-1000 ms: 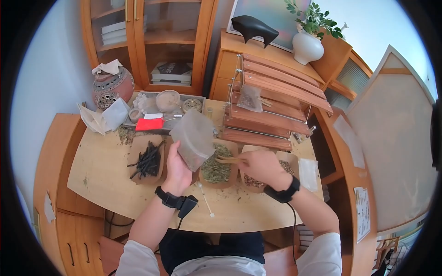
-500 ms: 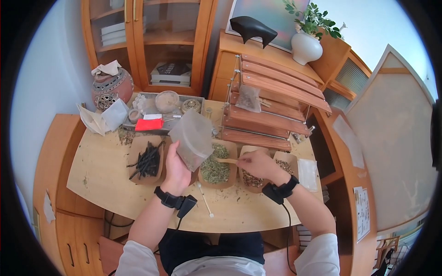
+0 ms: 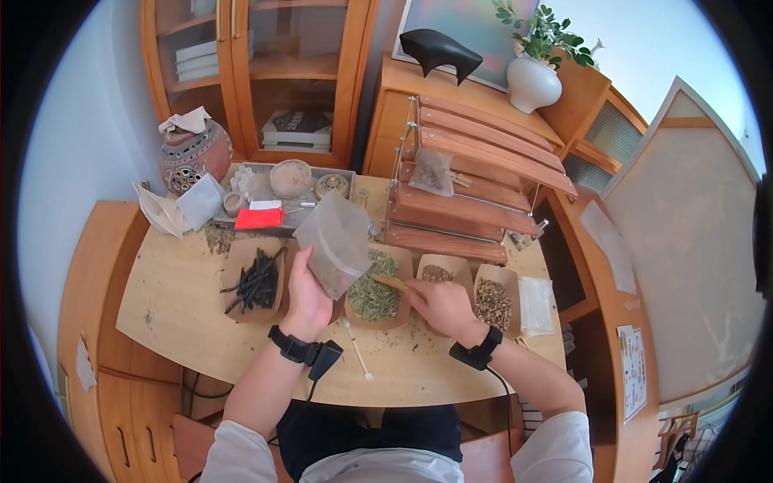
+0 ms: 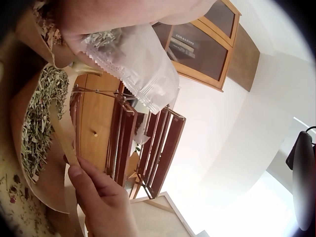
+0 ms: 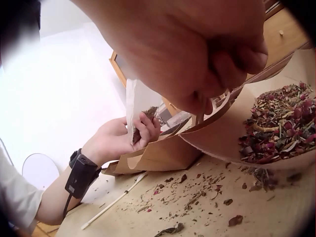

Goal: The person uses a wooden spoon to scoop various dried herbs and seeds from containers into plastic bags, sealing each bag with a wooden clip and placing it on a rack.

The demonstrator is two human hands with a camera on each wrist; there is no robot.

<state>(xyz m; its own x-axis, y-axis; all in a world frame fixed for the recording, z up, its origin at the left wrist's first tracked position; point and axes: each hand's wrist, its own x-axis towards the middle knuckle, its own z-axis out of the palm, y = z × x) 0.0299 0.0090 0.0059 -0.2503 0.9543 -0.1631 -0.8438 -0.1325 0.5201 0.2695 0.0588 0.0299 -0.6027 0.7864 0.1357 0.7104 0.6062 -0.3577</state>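
My left hand (image 3: 310,296) grips a translucent plastic bag (image 3: 334,241) from below, held tilted above the table. Some dried herb shows inside the bag near the fingers in the left wrist view. In my right hand (image 3: 444,306), thumb and fingers pinch slim wooden tongs (image 4: 64,140). Their tips reach into dried green herb (image 3: 372,299) in a brown paper tray (image 4: 45,195). The right hand hovers partly over the neighbouring tray (image 5: 217,140) of reddish petals and herb pieces (image 5: 281,123), hiding some of it in the head view.
Dark dried strips (image 3: 259,282) fill a tray at left; brown chopped pieces (image 3: 493,304) fill one at right. A white stick (image 3: 357,350) lies in front among scattered crumbs. Behind stand a slatted wooden rack (image 3: 475,201), a grey tray (image 3: 346,181) of jars and a red packet (image 3: 259,218).
My right hand has moved lower and a little left, and the tong tips have shifted within the green herb. The left hand keeps the bag almost still.
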